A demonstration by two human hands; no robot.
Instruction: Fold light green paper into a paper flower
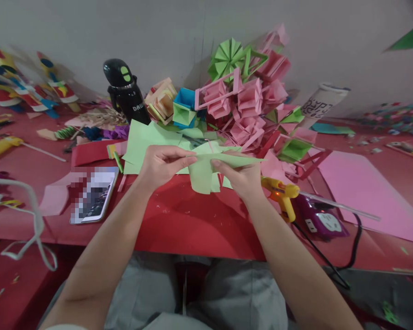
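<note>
Red worktop (179, 224) | left hand (160, 165) pinched green paper (203, 176) | right hand (242, 176) gripped same paper | glue gun (282, 192) beside right hand

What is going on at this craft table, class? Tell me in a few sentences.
A person holds a green paper with the left hand and right hand, pinching it above the red table. A glue gun sits beside the right hand, and a phone lies to the left. Folded paper shapes are piled behind.
</note>
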